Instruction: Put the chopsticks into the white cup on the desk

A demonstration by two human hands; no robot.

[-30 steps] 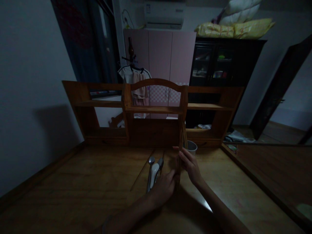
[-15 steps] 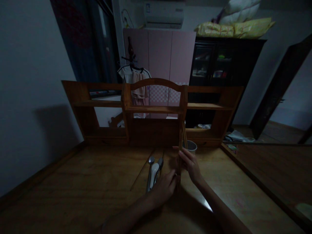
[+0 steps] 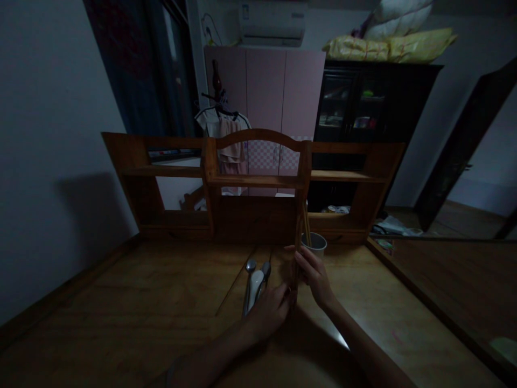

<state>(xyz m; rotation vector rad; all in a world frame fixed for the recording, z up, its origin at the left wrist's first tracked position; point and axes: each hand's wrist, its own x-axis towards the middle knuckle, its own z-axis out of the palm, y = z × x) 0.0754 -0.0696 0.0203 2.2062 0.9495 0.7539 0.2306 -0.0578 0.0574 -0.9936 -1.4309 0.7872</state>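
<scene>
Between my two hands stand upright chopsticks point(image 3: 298, 237), dim and hard to tell apart. My right hand point(image 3: 314, 272) grips them around the middle, while my left hand point(image 3: 274, 307) is closed at their lower end. Just behind my right hand is a pale cup point(image 3: 319, 242) with more chopsticks point(image 3: 307, 226) leaning in it. Left of my hands lie a white spoon point(image 3: 256, 283), a metal spoon point(image 3: 250, 265) and another dark metal utensil point(image 3: 265, 268), their lower parts partly covered by my left hand. One thin chopstick point(image 3: 234, 288) lies slanted farther left.
A wooden shelf unit point(image 3: 258, 181) rises along the back of the wooden table point(image 3: 141, 307). The table's raised right edge point(image 3: 424, 302) runs toward me. A wall point(image 3: 52, 215) stands on the left.
The upright chopsticks sit slightly lower at their bottom end between my hands. Both hands stay almost in place, with only a slight shift of the right fingers.
</scene>
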